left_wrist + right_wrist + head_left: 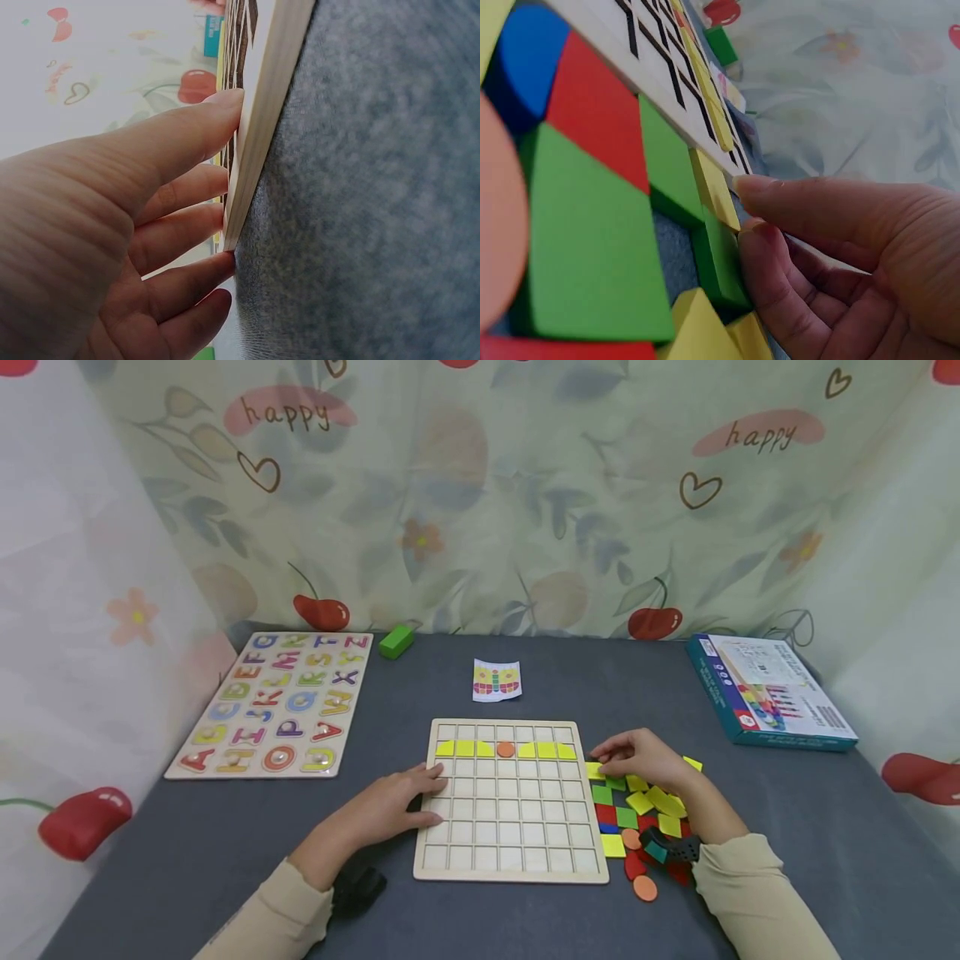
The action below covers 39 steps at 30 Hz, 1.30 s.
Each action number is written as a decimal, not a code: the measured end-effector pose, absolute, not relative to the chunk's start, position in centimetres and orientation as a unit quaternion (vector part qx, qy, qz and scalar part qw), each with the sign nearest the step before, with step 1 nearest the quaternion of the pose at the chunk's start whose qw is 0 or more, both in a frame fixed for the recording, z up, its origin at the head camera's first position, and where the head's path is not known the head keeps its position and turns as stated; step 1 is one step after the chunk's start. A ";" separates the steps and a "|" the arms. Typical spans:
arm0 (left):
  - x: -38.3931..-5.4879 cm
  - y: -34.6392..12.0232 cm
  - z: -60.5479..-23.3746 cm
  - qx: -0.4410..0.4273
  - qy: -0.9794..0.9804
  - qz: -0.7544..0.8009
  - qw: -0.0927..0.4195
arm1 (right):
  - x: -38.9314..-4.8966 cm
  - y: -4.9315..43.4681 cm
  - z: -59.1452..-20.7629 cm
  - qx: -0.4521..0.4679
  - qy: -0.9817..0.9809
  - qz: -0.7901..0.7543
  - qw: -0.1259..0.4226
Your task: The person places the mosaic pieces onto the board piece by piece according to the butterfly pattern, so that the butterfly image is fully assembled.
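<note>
A wooden grid board lies in front of me. Its second row bears several yellow pieces with an orange disc in the middle. My left hand rests at the board's left edge; in the left wrist view its thumb and extended fingers touch the wooden side. At the right edge, my right hand pinches the end of a yellow block between thumb and index finger, the other fingers curled beneath. Green blocks, a red block and a blue piece lie beside it.
More loose coloured pieces spread under the right forearm. A small butterfly picture card lies behind the board. An alphabet puzzle stands at back left, a green block next to it, and a teal box at back right.
</note>
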State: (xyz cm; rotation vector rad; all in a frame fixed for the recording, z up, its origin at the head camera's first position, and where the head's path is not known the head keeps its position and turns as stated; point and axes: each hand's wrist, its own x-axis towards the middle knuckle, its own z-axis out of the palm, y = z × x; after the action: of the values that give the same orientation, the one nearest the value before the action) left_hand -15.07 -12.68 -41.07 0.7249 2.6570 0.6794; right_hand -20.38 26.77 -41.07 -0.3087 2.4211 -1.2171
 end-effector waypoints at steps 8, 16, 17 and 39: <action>-15.1 -12.7 -41.1 0.248 0.925 0.239 0.158 | -19.8 26.9 -41.4 -0.118 0.880 -0.423 0.181; -15.2 -12.6 -41.1 0.250 0.926 0.237 0.156 | -19.9 26.7 -41.5 -0.121 0.887 -0.410 0.174; -15.2 -12.6 -41.1 0.249 0.926 0.235 0.155 | -19.9 26.7 -41.4 -0.121 0.887 -0.411 0.175; -15.1 -12.8 -41.2 0.257 0.923 0.241 0.152 | -21.3 24.8 -39.8 -0.114 0.846 -0.471 0.223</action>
State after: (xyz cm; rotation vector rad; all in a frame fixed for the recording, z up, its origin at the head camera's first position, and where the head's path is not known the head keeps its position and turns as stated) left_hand -15.08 -12.79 -41.18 0.7379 2.6501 0.6914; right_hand -21.32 24.75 -39.82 -0.3152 2.3355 -1.3022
